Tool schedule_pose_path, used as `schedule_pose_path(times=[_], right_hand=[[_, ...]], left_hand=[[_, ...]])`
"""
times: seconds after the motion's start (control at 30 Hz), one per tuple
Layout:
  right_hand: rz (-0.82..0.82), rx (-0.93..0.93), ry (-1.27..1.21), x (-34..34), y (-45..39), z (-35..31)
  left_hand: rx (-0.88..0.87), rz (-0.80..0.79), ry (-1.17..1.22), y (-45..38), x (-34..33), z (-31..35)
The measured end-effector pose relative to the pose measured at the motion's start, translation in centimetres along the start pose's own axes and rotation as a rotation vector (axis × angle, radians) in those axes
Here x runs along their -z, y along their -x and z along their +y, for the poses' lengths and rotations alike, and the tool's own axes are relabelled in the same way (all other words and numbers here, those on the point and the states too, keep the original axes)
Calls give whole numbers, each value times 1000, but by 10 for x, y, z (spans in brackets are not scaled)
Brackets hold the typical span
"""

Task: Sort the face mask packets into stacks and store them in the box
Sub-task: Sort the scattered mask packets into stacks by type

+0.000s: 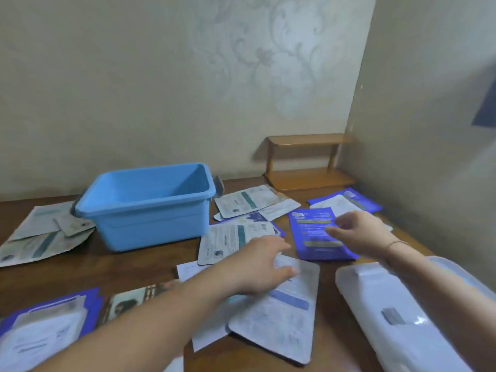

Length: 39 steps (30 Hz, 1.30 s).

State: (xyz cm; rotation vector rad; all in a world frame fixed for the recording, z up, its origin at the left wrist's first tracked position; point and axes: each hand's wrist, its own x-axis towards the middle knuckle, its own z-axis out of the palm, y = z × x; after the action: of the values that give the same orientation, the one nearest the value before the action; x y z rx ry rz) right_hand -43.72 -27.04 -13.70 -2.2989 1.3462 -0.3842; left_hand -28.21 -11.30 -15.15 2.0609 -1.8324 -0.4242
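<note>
An empty blue plastic box (150, 208) stands on the brown table. Face mask packets lie scattered around it. My left hand (257, 264) rests with spread fingers on a white packet (281, 310) near the table's front. My right hand (359, 232) reaches over a purple packet (314, 237), its fingertips touching the packet's right side. White packets with a green stripe (228, 240) lie between the box and my hands. A purple and white stack (45, 328) sits at the front left.
Greenish packets (40, 237) lie left of the box. More white and purple packets (346, 200) lie at the back right, near a small wooden shelf (308, 162) in the corner. A translucent box lid (408, 315) rests under my right forearm.
</note>
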Motion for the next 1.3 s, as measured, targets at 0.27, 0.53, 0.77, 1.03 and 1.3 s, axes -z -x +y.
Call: schedule_pose_path(times=[0.27,0.53,0.77,1.03,1.3], right_hand=[[55,-316,-316,-4,-39,40],[-26,-352,-257,-11,-51,53],[-61,-251,-712,-13,-51,53],[338,52,-713,11,-39,54],[-251,227,-796,22,-17,16]], left_hand=[[63,50,-82,-92,-56,21],[43,80,-95,-98,-66,20],[34,131,-177,-101,-69,27],[121,617,162,-94,-18,13],[52,230,744,-59,50,-37]])
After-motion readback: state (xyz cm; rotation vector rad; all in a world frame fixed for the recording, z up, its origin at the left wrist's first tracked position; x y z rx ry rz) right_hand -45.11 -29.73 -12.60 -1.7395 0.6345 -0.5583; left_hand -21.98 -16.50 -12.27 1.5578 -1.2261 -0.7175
